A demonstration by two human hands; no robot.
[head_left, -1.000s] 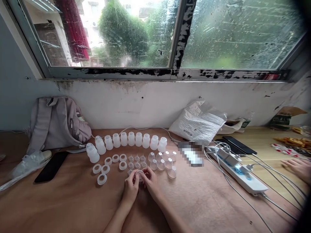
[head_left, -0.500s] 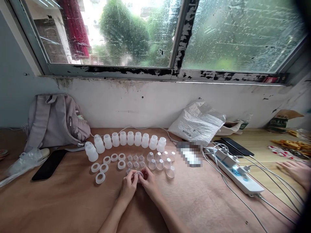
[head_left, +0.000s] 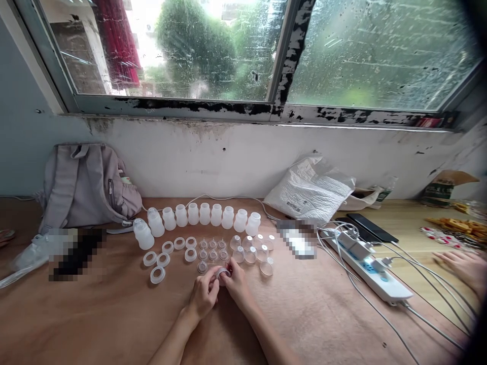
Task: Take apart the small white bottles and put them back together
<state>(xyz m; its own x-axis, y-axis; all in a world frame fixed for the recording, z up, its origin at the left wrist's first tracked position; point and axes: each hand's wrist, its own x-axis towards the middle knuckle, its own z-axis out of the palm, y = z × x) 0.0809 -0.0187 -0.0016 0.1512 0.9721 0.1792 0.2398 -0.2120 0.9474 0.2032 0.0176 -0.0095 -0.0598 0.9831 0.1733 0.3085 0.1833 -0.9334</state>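
Note:
My left hand (head_left: 203,296) and my right hand (head_left: 236,284) meet over the brown table, fingers pinched together on a small white ring cap (head_left: 221,274). Just beyond them lie several clear nipples (head_left: 212,249), white rings (head_left: 163,259) to the left and clear domed caps (head_left: 251,252) to the right. Behind those stands a curved row of small white bottles (head_left: 205,214).
A grey backpack (head_left: 85,185) leans on the wall at left, with a clear plastic bag (head_left: 32,253) in front. A white plastic bag (head_left: 310,190), a power strip (head_left: 371,271) with cables and two dark phones (head_left: 371,227) lie at right. Another person's hand (head_left: 462,266) rests at the far right.
The view has shifted slightly. My hands stay together on the ring cap, turned a little, and one clear nipple now shows on the table just left of them.

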